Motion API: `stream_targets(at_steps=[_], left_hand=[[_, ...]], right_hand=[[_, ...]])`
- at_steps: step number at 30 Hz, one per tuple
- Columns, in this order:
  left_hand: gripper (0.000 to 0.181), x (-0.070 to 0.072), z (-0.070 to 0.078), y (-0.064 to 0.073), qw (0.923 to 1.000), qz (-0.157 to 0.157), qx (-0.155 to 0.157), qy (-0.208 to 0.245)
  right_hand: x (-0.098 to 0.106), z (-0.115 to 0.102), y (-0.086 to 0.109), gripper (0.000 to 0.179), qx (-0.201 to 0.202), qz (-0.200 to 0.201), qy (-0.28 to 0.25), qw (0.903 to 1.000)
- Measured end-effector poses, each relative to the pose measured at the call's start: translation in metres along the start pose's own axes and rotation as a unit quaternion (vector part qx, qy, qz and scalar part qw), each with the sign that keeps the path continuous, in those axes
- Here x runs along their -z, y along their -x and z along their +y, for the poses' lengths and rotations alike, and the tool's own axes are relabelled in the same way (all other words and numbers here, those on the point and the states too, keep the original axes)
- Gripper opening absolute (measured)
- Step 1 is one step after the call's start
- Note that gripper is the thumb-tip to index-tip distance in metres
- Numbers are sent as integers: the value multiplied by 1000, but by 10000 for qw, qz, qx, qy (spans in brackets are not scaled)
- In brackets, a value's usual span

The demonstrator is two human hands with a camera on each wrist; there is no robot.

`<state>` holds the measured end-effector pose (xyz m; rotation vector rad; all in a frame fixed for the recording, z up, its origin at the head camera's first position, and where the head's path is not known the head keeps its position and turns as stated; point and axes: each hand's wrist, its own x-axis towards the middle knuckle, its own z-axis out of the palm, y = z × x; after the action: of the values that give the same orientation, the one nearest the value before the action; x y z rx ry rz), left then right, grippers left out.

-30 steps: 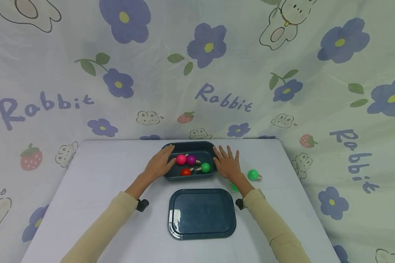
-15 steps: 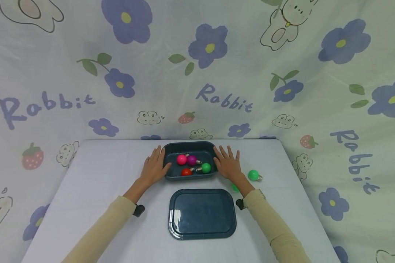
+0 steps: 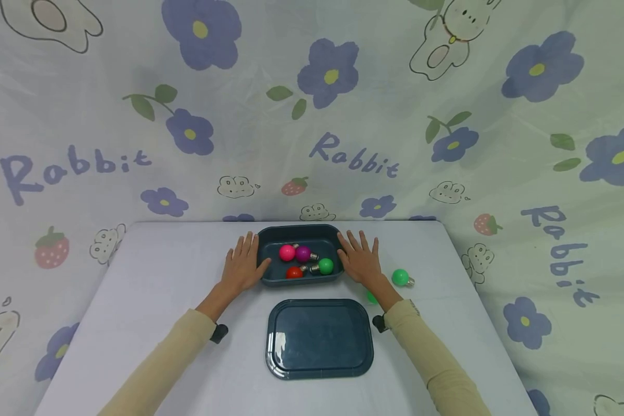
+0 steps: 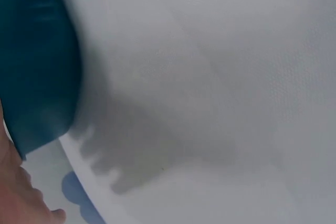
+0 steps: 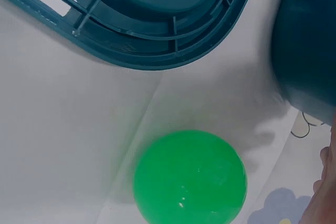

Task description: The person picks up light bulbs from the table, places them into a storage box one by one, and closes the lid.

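Note:
A dark blue box [image 3: 301,231] stands at the back of the white table, holding a pink bulb [image 3: 287,252], a purple bulb [image 3: 303,253], a red bulb [image 3: 293,273] and a green bulb [image 3: 325,266]. My left hand [image 3: 240,267] lies along the box's left end, fingers straight and thumb over the rim. Against the right end rests my right hand [image 3: 361,260], its fingers straight and spread. In the left wrist view, fingers [image 4: 26,198] show beside the box wall [image 4: 42,66]; the right wrist view has the box's other end [image 5: 310,45] by the right hand.
A dark blue lid [image 3: 319,338] lies flat in front of the box. To the right of it are a green bulb [image 3: 400,277] and a second green bulb [image 3: 371,297], partly hidden by the right forearm. A printed curtain [image 3: 270,133] hangs behind the table.
My left hand has shifted from over the box's left rim to its outer left side, fingers now pointing away from me. The right hand and the box have hardly moved.

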<state>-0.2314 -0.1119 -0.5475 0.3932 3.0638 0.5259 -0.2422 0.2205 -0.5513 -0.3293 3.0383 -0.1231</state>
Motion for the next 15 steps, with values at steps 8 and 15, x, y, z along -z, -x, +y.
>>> stream_targets(at_steps=[8,15], left_hand=[[82,1,1,1,9999,6,33,-138],[81,0,0,0,9999,30,47,-149]], right_hand=[[5,5,0,59,235,446,-286,9983],[18,14,20,49,47,1019,-2160,9710]])
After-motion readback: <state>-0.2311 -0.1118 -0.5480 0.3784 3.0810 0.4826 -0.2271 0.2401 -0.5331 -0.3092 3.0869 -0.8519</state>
